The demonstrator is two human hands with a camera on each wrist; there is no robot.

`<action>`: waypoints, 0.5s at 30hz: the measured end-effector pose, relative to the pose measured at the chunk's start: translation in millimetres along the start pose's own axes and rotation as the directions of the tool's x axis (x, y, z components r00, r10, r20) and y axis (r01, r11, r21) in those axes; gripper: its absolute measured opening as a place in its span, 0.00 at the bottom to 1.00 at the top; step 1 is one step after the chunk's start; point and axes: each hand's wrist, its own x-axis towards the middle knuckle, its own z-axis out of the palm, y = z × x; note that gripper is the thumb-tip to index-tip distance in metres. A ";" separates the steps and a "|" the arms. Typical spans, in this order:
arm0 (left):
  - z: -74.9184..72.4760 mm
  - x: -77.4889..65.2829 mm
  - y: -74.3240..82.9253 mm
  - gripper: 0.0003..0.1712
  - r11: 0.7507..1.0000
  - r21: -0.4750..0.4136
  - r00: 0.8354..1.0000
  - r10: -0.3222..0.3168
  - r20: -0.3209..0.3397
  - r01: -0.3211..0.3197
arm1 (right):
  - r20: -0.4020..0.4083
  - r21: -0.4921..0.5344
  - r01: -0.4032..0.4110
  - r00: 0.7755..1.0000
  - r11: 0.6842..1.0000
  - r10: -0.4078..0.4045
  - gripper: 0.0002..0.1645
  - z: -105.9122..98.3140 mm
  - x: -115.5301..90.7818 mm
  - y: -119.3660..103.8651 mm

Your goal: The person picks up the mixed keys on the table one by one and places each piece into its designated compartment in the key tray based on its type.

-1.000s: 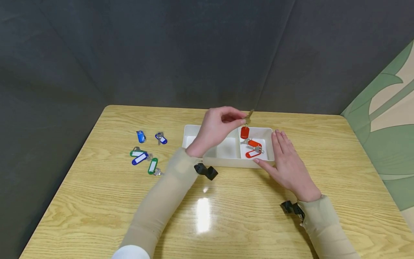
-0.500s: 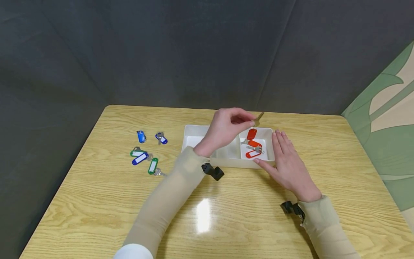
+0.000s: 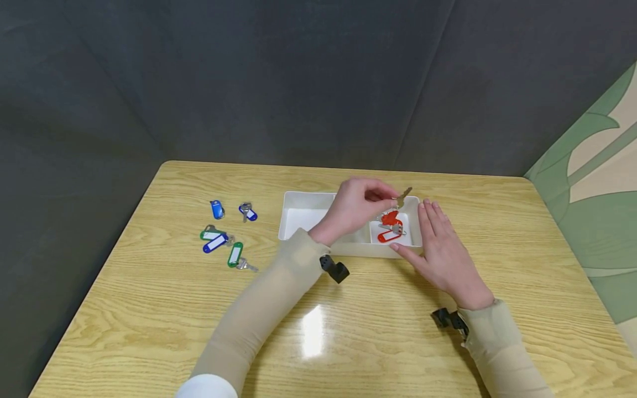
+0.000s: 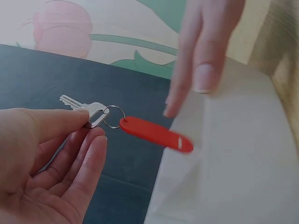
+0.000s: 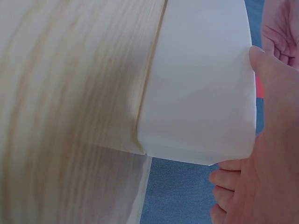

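Observation:
My left hand (image 3: 354,207) pinches a key (image 4: 95,110) between thumb and fingertips, over the right compartment of a white divided box (image 3: 302,220). From the key's ring hangs a red key tag (image 4: 154,134); in the head view it overlaps the tags below. Inside that compartment lie red-tagged keys, one red tag (image 3: 389,236) showing a white label. My right hand (image 3: 448,257) lies against the box's right end, fingers straight along the side wall. Its thumb (image 5: 258,56) touches the front rim. The left forearm and hand partly cover the middle compartment.
Left of the box, several tagged keys lie on the wooden table (image 3: 368,331): a bright blue tag (image 3: 217,210), a blue tag with a key (image 3: 251,215), a blue tag (image 3: 215,244) overlapping a green one, and another green tag (image 3: 235,255). A dark curtain (image 3: 278,83) hangs behind.
My left hand has moved right, then lowered, carrying the red-tagged key down toward the tags in the right compartment. The right hand and box have stayed in place.

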 end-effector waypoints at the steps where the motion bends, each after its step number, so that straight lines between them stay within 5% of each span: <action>1: 1.5 -0.4 -1.3 0.08 1.000 0.003 1.000 -0.005 0.007 0.005 | -0.001 0.000 0.001 1.000 1.000 -0.001 0.60 0.2 -0.1 0.1; 9: 10.1 -3.1 -9.7 0.08 0.999 -0.004 0.999 -0.039 0.024 0.039 | -0.016 0.007 0.004 1.000 1.000 -0.004 0.60 0.6 -0.3 0.1; 15: 11.5 -3.1 -14.2 0.17 0.991 -0.013 0.991 -0.129 0.042 0.130 | -0.006 0.002 0.001 1.000 1.000 -0.001 0.60 -0.2 0.2 -0.5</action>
